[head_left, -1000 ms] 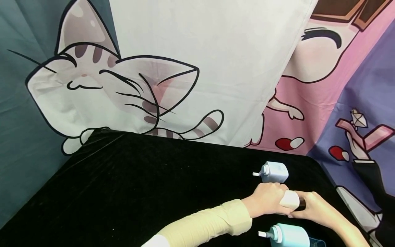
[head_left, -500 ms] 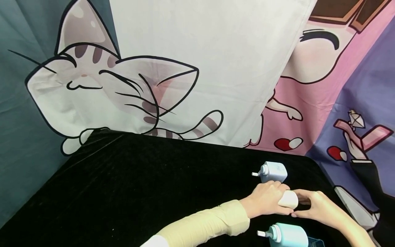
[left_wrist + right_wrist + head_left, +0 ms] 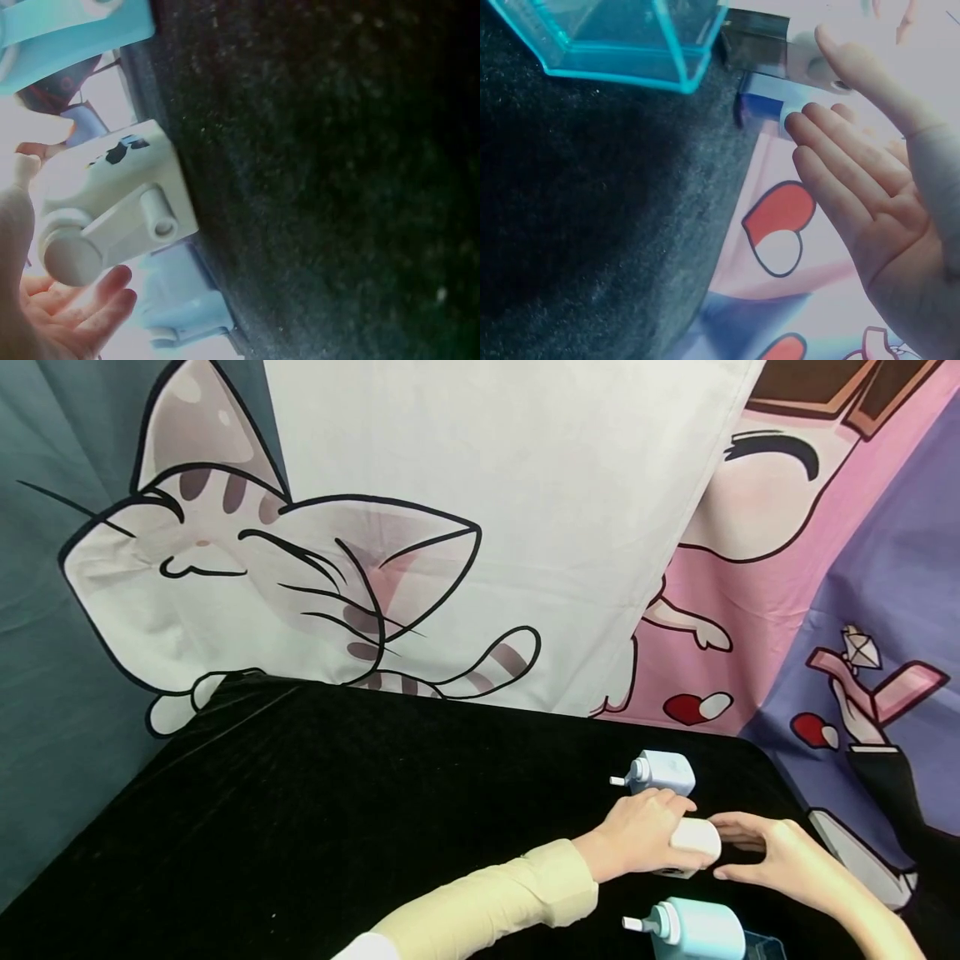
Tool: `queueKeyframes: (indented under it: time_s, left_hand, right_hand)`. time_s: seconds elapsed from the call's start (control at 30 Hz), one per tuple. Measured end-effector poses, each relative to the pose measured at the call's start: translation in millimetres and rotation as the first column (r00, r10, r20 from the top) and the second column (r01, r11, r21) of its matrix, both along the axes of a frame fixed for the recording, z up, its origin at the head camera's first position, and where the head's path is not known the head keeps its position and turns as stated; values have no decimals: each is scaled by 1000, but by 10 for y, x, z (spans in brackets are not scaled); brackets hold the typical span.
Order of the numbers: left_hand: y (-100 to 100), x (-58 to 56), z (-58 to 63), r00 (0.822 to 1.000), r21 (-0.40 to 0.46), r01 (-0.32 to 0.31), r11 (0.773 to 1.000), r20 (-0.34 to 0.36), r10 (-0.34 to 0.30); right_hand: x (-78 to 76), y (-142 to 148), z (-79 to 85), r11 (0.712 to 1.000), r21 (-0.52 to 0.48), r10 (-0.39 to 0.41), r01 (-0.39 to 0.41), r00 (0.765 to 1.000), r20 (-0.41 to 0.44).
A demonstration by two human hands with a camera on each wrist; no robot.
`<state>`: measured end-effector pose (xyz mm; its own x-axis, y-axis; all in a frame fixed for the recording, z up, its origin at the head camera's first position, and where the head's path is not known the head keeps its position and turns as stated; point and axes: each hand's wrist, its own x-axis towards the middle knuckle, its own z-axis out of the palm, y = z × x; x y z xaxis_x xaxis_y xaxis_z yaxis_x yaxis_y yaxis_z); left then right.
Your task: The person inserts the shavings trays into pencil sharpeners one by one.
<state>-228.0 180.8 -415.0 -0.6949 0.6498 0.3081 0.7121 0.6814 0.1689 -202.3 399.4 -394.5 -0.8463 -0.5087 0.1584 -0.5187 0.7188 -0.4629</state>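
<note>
A white hand-crank pencil sharpener [image 3: 696, 838] sits on the black cloth, its crank and round hub visible in the left wrist view. My left hand [image 3: 637, 833] grips the sharpener from the left, with the thumb on the near side and fingers over the far side. My right hand [image 3: 776, 853] is just to the right of it, thumb and fingers spread apart and holding nothing. In the right wrist view a dark see-through drawer [image 3: 756, 46] shows at the sharpener's back end, with the right fingertips close by.
A light blue crank sharpener [image 3: 666, 770] stands just beyond the left hand. Nearer to me is a teal one [image 3: 708, 930], with a clear teal drawer [image 3: 622, 52] at its back. Printed cartoon fabric [image 3: 570, 527] hangs behind the black-covered table [image 3: 337, 827].
My right fingers have come away from the sharpener's back end and spread wider. The left hand and the white sharpener have shifted slightly left.
</note>
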Motion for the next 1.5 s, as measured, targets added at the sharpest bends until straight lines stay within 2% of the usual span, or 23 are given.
queueKeyframes:
  time_s: [0.17, 0.4, 0.6, 0.87, 0.97, 1.07, 1.23, 1.37, 1.5]
  left_hand:
    - [-67, 4, 64, 1000, -13, 1, 1000, 22, -1]
    - [-147, 33, 115, 1000, 3, 7, 1000, -10, -7]
    - [-178, 79, 164, 1000, 16, 15, 1000, -28, -14]
    - [-203, 189, 219, 989, 44, 45, 998, -140, -38]
    - [-217, 238, 250, 987, 81, 66, 995, -153, -53]
    - [-224, 295, 274, 988, 109, 81, 991, -143, -65]
    - [-233, 394, 306, 992, 110, 94, 989, -94, -84]
    - [-249, 469, 300, 990, 88, 124, 988, -81, -117]
    - [-268, 525, 288, 985, 23, 164, 986, -52, -162]
  right_hand:
    - [29, 1, 42, 999, 3, -36, 36, 998, -45]
    - [110, 26, 113, 997, -31, -70, 68, 994, -88]
    - [201, 45, 190, 990, 24, -136, 139, 987, -86]
    - [322, 54, 240, 980, 26, -191, 196, 972, -140]
    - [366, 36, 258, 978, 29, -200, 206, 969, -147]
    - [409, 40, 274, 971, 55, -223, 231, 967, -124]
    - [470, 64, 270, 956, 115, -267, 269, 963, -28]
    - [535, 82, 235, 950, 125, -289, 285, 957, 19]
    - [610, 105, 171, 944, 125, -315, 307, 948, 47]
